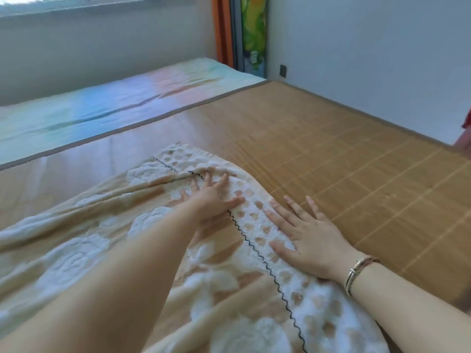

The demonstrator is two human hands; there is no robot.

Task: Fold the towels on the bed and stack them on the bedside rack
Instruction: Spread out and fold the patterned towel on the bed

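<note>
A large beige and white towel [89, 240] with raised flower and heart patterns and a black zigzag stitch lies spread and creased across the bamboo mat [344, 161] on the bed. My left hand [211, 197] presses flat on the towel near its far corner, fingers spread straight. My right hand [305, 233], with a bracelet on the wrist, lies flat with straight fingers on the towel's right border, fingertips reaching onto the mat. Neither hand grips the cloth. The bedside rack is not in view.
A pastel rainbow sheet [102, 103] covers the far strip of the bed under the window. White walls close in behind and to the right. An orange curtain [223, 29] hangs in the far corner. Something red [467, 118] shows at the right edge.
</note>
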